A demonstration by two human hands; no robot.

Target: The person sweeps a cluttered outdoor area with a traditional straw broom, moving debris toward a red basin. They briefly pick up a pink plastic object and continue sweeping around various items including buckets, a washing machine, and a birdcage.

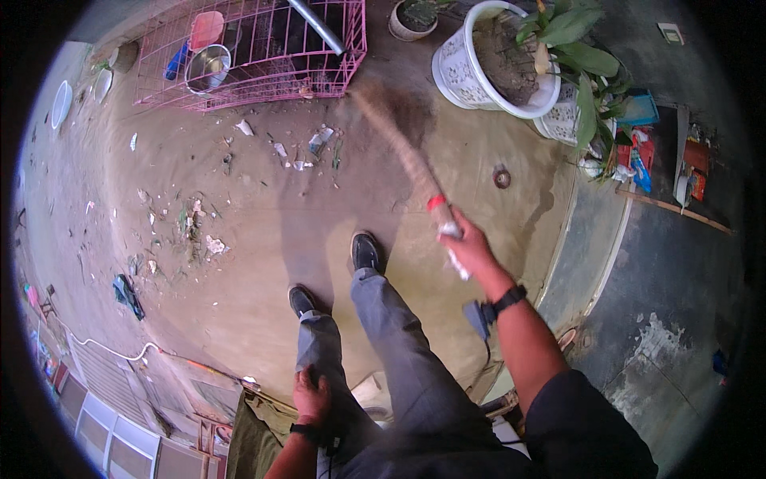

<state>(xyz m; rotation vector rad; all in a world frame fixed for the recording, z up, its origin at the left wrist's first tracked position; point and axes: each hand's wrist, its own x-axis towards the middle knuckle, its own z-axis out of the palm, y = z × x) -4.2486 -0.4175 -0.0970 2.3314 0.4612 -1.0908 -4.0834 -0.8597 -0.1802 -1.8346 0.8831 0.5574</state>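
Note:
My right hand [471,243] is closed round the handle of a straw broom [399,148], just below its red band. The broom slants up and left, blurred by motion, and its far end reaches the floor by the near corner of a pink wire cage [239,100]. My left hand [311,395] hangs beside my left thigh, fingers loosely bent and thumb apart, with nothing visible in it. Scraps of litter [319,140] lie on the floor left of the broom, below the cage. A larger scatter of debris [195,219] lies farther left.
A metal bowl [209,70] and a grey pipe [317,28] are at the cage. White planters [455,76] with leafy plants stand at the far right. A small round drain [501,177] is in the floor. Dark cloth [128,297] lies at left, near a hose [116,351].

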